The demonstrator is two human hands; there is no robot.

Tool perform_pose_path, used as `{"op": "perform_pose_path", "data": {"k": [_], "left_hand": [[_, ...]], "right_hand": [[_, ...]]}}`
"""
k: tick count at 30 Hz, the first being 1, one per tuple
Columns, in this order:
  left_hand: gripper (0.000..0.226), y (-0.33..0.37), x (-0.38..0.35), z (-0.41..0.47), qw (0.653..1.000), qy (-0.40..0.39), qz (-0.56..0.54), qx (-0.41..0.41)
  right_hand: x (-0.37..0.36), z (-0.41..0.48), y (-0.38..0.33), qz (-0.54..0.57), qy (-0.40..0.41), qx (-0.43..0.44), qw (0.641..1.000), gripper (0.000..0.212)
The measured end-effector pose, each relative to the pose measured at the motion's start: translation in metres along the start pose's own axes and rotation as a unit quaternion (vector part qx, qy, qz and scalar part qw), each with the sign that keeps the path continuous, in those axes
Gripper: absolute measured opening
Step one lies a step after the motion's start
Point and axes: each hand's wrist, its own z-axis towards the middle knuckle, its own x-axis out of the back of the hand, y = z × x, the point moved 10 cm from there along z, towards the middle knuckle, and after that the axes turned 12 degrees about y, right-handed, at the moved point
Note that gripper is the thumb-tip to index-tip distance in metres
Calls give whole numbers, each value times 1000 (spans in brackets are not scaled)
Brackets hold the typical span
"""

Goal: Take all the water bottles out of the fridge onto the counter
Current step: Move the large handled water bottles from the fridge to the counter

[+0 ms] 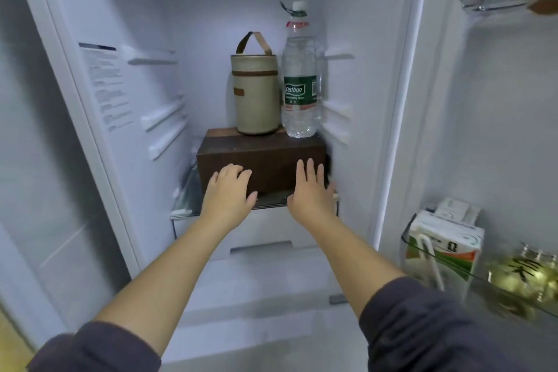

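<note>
One clear water bottle (300, 78) with a green label and white cap stands upright inside the open fridge, on the right end of a dark brown box (262, 157). Both my hands reach into the fridge below it. My left hand (229, 190) is in front of the box's left front face, fingers slightly curled, holding nothing. My right hand (311, 190) is spread flat in front of the box's right front face, empty. Both hands are lower than the bottle and apart from it.
A beige cylindrical bag (256, 93) with a brown handle stands on the box just left of the bottle. The box rests on a glass shelf (184, 205) above white drawers. The open door's bin (513, 284) at right holds a carton (444, 248) and a jar.
</note>
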Motion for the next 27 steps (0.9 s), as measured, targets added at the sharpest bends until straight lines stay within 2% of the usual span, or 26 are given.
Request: {"op": "perform_pose_path", "data": {"k": [7, 13, 16, 19, 21, 23, 27], "left_hand": [[48, -14, -23, 106, 999, 43, -13, -16], [48, -23, -52, 159, 999, -3, -38, 10], [50, -37, -69, 163, 997, -29, -57, 49], [51, -45, -78, 162, 992, -36, -85, 87], [50, -43, -80, 163, 992, -33, -89, 85], [49, -44, -81, 163, 991, -28, -94, 86], [47, -44, -83, 164, 992, -21, -89, 91]], "right_hand": [[6, 83, -10, -58, 46, 2, 997, 83], [-11, 98, -5, -112, 55, 15, 992, 82], [-8, 103, -7, -125, 61, 34, 990, 74], [17, 127, -7, -10, 122, 6, 992, 62], [39, 148, 0, 114, 189, -53, 974, 61], [52, 170, 3, 194, 227, -103, 949, 73], [74, 206, 0, 285, 287, -152, 902, 95]]}}
